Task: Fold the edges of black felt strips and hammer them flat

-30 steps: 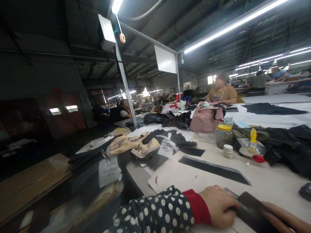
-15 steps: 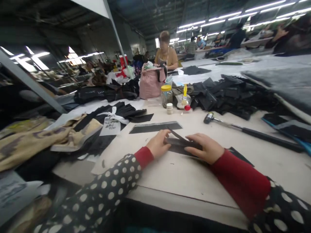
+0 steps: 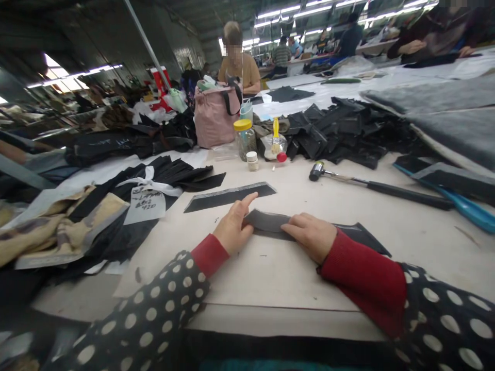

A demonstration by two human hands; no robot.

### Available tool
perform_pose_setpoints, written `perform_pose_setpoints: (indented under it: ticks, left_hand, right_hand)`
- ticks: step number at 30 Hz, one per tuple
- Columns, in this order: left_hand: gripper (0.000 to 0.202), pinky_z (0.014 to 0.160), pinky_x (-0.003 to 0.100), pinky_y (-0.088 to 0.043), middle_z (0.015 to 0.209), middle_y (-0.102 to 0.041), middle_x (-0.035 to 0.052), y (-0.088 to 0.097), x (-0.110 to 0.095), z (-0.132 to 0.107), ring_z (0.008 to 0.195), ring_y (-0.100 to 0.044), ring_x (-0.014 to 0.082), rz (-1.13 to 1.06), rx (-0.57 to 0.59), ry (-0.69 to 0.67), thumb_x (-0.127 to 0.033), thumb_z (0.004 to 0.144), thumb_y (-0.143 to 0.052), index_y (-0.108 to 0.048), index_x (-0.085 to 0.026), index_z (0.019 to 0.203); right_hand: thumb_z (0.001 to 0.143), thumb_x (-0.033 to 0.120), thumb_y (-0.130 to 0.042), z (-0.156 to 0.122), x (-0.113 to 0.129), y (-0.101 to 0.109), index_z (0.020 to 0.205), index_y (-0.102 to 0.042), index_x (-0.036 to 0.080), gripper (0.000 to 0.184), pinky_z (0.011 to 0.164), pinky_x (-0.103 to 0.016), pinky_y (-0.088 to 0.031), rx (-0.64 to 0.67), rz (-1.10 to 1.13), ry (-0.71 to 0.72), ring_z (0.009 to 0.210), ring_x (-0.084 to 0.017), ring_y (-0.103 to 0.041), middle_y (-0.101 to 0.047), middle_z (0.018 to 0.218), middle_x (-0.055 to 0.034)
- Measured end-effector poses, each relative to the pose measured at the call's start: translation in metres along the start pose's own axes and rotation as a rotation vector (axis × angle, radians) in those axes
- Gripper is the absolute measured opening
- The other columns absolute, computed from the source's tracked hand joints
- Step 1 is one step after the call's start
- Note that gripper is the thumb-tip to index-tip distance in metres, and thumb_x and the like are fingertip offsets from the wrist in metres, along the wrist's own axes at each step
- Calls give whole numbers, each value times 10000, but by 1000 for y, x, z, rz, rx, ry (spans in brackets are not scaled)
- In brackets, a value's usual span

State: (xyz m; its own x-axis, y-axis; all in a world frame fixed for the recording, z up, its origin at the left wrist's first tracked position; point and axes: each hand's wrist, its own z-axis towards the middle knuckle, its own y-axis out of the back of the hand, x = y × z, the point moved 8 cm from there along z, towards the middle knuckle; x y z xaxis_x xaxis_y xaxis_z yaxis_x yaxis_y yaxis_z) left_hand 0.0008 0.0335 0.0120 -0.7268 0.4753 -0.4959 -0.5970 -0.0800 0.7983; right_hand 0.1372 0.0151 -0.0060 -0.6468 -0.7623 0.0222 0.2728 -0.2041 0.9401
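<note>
A dark grey-black strip of material (image 3: 266, 220) lies lengthwise in front of me, its upper layer folded over and lying nearly flat. My left hand (image 3: 233, 222) holds its left end between thumb and fingers, with the index finger stretched out. Pressed together, the fingers of my right hand (image 3: 311, 236) grip the fold near the strip's middle; the thumb is mostly hidden. The strip's right end (image 3: 363, 238) shows beyond my right wrist. Just past my left hand lies a second black strip with a grey edge (image 3: 232, 197), touched by neither hand.
A hammer (image 3: 379, 186) lies to the right, near a blue-handled tool (image 3: 474, 212). Behind are a yellow-lidded jar (image 3: 244, 141), small white bottle (image 3: 252, 161), brush (image 3: 276, 136) and pink bag (image 3: 214, 116). Black pieces (image 3: 332, 129) are heaped behind; tagged bundles (image 3: 145, 203) lie left. Co-workers stand farther back.
The strip's raised flap has come down flat onto the lower layer. My right hand has gone from a wide pinch to closed fingers on the fold. The view has turned right.
</note>
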Motion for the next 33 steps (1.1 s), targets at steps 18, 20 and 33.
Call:
perform_pose_setpoints:
  ticks: [18, 20, 33]
  left_hand:
    - [299, 764, 251, -425, 1010, -455, 35, -3, -5, -6, 845, -509, 130, 141, 142, -147, -26, 660, -430, -567, -176, 879]
    - [294, 770, 245, -427, 1056, -451, 47, -3, -8, -7, 848, -514, 124, 196, 155, -207, -34, 694, -418, -561, -167, 913]
    - [156, 885, 364, -284, 864, -609, 2, -27, -79, -7, 934, -481, 168, 566, 83, -490, -228, 850, -423, -576, -203, 848]
  right_hand:
    - [859, 109, -316, -7, 28, 11, 905, -595, 116, 283, 559, -285, -351, -47, -210, 191, 660, -164, -440, -537, 739, -78]
    - [861, 120, -330, -8, 29, 12, 908, -593, 121, 267, 546, -287, -336, -73, -221, 190, 655, -163, -442, -542, 739, -70]
    - [859, 120, -341, -5, 30, 12, 736, -568, 140, 259, 531, -291, -273, -137, -202, 152, 615, -149, -384, -492, 654, -43]
